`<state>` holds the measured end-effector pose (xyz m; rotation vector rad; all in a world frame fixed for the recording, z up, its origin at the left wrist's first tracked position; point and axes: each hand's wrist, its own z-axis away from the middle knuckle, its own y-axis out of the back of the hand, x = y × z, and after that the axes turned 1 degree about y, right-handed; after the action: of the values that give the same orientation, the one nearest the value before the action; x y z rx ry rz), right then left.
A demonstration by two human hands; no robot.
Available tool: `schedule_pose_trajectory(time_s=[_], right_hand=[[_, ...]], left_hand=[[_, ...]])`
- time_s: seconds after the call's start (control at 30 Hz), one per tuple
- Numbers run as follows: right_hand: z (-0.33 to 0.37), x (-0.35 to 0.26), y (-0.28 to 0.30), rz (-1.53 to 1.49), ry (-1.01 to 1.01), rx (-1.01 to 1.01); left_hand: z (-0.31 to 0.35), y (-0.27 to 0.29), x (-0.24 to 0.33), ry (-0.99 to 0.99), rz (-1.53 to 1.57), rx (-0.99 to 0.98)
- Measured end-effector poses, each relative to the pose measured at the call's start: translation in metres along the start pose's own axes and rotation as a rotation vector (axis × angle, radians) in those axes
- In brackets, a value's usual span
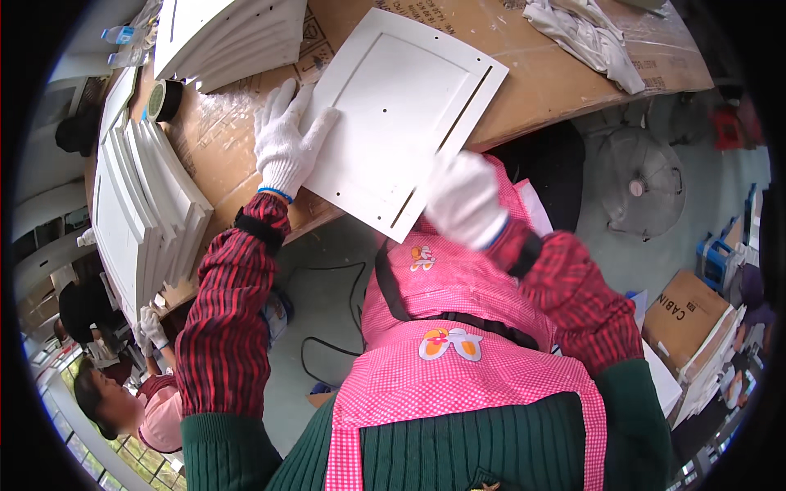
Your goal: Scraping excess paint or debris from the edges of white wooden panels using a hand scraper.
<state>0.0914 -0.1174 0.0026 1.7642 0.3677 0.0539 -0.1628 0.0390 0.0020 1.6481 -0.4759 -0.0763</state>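
Note:
A flat white panel [378, 131] with a recessed rectangle, a few small dark holes and a dark groove along its right side lies on the cardboard-covered table, one corner jutting past the near edge. My left hand [288, 143], in a white knitted glove, rests at the panel's left edge with fingers spread and thumb over the surface. Beside the grooved edge is my right hand [467, 200], also gloved and smeared by motion. Its fingers look bent, but whether anything is in them cannot be made out.
White panels stand in a stack [147, 213] at the left, and another stack [233, 41] is at the far left. A tape roll [164, 101] sits between them. White cloth [585, 41] lies at the far right. A floor fan [639, 184] stands right; a co-worker [155, 401] is lower left.

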Motion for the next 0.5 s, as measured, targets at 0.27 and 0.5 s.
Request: schedule_pose_trajectory(time_s=[0.27, 0.5], right_hand=[[0.036, -0.026, 0.044, -0.752, 0.342, -0.222], [0.082, 0.073, 0.059, -1.641, -0.641, -0.358]], left_hand=[[0.009, -0.006, -0.001, 0.054, 0.119, 0.005], [0.106, -0.014, 0.100, 0.099, 0.399, 0.004]])
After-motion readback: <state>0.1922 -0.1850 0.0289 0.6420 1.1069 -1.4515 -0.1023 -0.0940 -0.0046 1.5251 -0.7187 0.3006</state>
